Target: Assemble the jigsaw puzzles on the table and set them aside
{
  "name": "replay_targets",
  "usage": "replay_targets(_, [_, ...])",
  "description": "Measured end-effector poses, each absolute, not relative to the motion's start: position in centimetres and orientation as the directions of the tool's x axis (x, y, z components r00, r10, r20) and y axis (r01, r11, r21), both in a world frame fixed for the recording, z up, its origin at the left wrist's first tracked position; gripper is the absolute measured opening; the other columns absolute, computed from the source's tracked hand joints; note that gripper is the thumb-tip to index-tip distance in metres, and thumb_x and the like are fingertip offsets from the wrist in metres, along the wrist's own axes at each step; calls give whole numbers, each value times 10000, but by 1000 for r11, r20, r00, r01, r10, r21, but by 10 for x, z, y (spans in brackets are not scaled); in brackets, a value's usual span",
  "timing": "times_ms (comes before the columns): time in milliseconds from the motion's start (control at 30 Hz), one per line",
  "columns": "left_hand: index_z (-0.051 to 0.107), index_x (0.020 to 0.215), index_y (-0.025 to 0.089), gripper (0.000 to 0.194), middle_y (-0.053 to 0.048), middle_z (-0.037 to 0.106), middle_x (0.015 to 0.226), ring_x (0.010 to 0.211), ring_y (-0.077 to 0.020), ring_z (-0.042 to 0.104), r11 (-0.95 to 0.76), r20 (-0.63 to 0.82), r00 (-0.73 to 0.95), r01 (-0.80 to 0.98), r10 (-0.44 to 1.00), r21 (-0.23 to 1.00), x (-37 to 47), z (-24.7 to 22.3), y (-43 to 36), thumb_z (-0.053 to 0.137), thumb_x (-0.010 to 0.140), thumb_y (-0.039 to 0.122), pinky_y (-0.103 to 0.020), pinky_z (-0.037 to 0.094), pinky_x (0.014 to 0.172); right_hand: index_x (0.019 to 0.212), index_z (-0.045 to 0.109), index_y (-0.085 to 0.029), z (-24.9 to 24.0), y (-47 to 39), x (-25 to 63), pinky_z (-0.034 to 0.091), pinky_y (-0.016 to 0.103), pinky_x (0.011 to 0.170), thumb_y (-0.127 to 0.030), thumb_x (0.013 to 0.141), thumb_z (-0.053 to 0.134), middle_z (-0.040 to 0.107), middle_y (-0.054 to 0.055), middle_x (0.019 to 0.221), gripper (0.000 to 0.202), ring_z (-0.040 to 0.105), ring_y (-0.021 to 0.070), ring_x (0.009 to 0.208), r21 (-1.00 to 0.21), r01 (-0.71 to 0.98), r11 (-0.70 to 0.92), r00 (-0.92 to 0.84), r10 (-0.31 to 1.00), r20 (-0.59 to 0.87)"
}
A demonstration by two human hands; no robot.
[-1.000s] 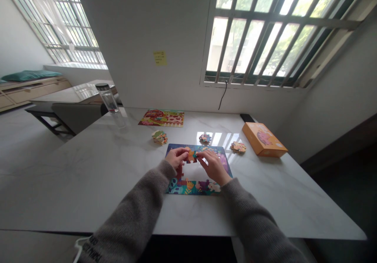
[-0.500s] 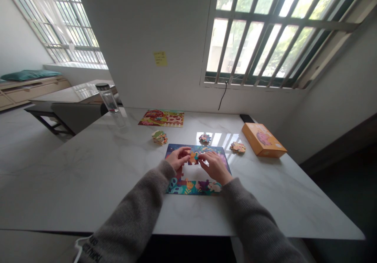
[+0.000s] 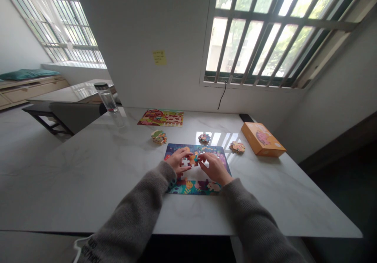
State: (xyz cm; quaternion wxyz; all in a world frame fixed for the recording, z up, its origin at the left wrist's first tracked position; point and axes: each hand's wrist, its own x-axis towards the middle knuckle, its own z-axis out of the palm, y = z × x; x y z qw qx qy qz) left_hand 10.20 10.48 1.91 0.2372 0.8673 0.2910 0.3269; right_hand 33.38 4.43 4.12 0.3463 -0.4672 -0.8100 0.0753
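Note:
A colourful jigsaw puzzle lies flat in front of me, with a pale gap in its middle. My right hand pinches an orange and teal puzzle piece between thumb and fingertips, over the upper part of that gap. To the left of this piece, my left hand rests over the puzzle's left side, thumb and fingers spread apart with nothing visible between them. Whether the piece sits flush with its neighbours I cannot tell.
Stacks of puzzle pieces stand beyond the puzzle: a left stack, a middle stack and a right stack. Farther back lie a farm picture puzzle, an orange box, a dark flat object and a glass bottle.
My left thumb has dropped away from the fingers, and the left hand has opened beside the piece. My right hand stays nearly in place with the piece.

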Motion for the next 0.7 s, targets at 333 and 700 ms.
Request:
replay_targets(333, [623, 1197, 219, 599, -67, 683, 1019, 962, -262, 615, -689, 404, 580, 436, 707, 580, 95, 17, 103, 838, 647, 320, -396, 461, 922, 1119, 610, -251, 43, 40, 329, 520, 382, 930, -217, 875, 686, 632, 78, 1130, 258, 612, 228, 1073, -501, 549, 670, -470, 742, 477])
replay_targets(700, [694, 859, 194, 167, -67, 648, 911, 930, -241, 560, -674, 358, 576, 557, 735, 486, 71, 24, 109, 550, 822, 120, -386, 469, 896, 1036, 629, -236, 36, 34, 311, 503, 341, 874, -197, 855, 720, 612, 54, 1054, 207, 604, 208, 982, -464, 597, 654, -527, 756, 388])
